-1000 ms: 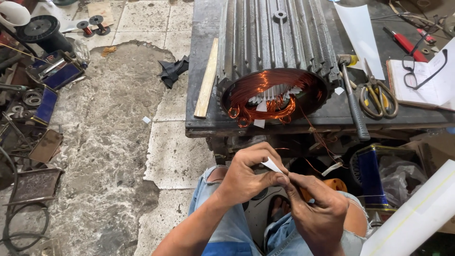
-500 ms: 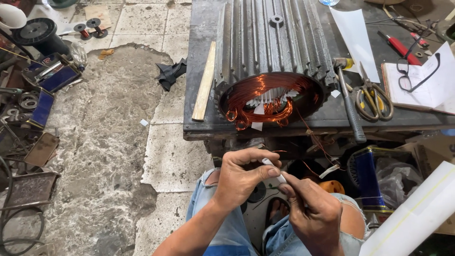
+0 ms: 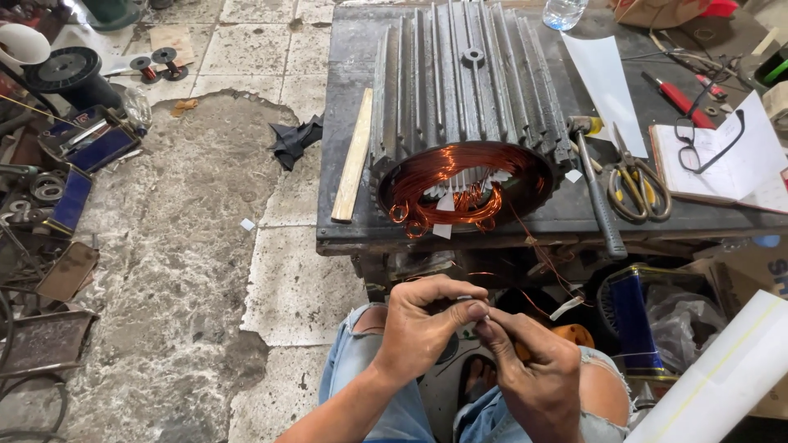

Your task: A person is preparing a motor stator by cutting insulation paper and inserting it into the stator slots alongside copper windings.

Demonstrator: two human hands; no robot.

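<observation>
Preparing a small white insulation piece (image 3: pixel 465 300), pinched between left hand (image 3: pixel 423 328) and right hand (image 3: pixel 529 371) fingertips, just below the copper-wound motor stator (image 3: pixel 464 176). Probably still shaping; steady, careful fingertip grip needed.

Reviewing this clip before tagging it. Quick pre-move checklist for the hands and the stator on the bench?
1. Left hand and right hand meet at the fingertips over the lap: ok.
2. What they pinch: too small to identify: cannot tell.
3. Finned motor stator lies flat on the dark workbench, open end toward the person: ok.
4. Copper windings hang loops and loose wire past the bench edge: not ok.
5. Hammer handle overhangs the bench edge: not ok.
6. Scissors lie clear of both hands: ok.
</observation>
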